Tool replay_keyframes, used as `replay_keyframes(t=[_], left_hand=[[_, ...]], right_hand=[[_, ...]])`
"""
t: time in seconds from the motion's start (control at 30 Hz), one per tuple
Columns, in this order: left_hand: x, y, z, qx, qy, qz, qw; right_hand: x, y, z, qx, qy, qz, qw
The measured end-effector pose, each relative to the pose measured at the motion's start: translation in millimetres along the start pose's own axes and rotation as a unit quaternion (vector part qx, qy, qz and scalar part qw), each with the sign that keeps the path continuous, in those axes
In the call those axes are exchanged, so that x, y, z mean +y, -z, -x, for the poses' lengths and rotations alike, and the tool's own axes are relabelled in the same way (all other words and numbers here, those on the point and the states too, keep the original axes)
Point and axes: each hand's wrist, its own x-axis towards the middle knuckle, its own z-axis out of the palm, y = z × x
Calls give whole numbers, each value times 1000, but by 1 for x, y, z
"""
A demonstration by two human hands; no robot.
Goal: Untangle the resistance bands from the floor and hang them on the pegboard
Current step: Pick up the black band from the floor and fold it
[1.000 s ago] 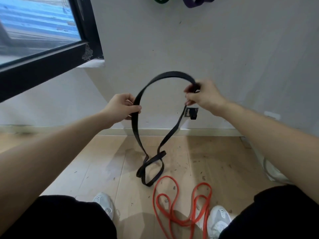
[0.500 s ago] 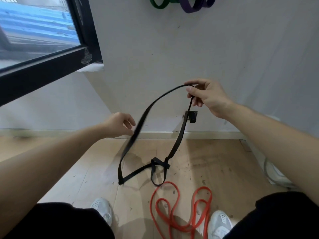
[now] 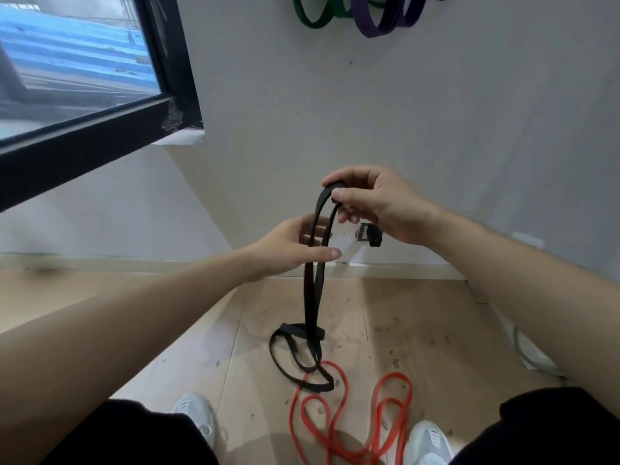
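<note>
Desk: Status on the black resistance band [image 3: 310, 297]?

Operator: I see it hanging as two narrow strands from my right hand [image 3: 379, 203], in front of the white wall [image 3: 469, 112]. Thumb and curled forefinger pinch the top bend of the loop, and the other fingers curl beneath.

Desk: And the left?

Operator: My left hand [image 3: 292, 250] is lower, about midway down the strands. Its thumb lies straight across the front of both strands and its fingers stretch out behind them, so the band runs between. The hand is blurred, and I cannot tell whether it presses the band or only brackets it.

Desk: Bottom end?

Operator: Down on the wooden floor [image 3: 419, 330], the band's lower part lies in a few tangled loops. The nearest loop lies across the top curve of the red resistance band [image 3: 339, 431], which sprawls in its own loops between my two white shoes [image 3: 198, 414].

Desk: Anything on the wall?

Operator: At the top edge, a green band [image 3: 310, 18] and purple bands [image 3: 375, 25] hang side by side, cut off by the frame. I cannot see what they hang from. A black-framed window [image 3: 84, 62] sits at the upper left.
</note>
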Motion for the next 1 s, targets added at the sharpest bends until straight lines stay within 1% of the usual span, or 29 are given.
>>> replay_keyframes(t=[0.13,0.43,0.53,0.6,0.7,0.8,0.87,0.93,1.0], left_hand=[[-9,-7,-3,-15,-3,6,1000],[-19,12,-1,-8,-4,35,999],[-13,23,1,14,-16,45,999],[-5,30,2,41,-26,85,995],[8,34,4,68,-39,138,987],[16,34,6,73,-50,130,988],[18,35,8,75,-58,84,992],[18,38,10,74,-64,33,995],[20,39,12,72,-70,2,995]], right_hand=[[-2,5,2,6,-4,-38,999],[9,33,9,92,-43,-2,995],[14,38,11,114,-60,-35,991],[20,40,11,124,-77,-61,987],[29,36,12,109,-120,-65,985],[31,31,12,55,-150,4,987],[27,32,12,17,-150,89,985],[20,34,10,-8,-129,158,979],[7,32,9,-15,-97,204,974]])
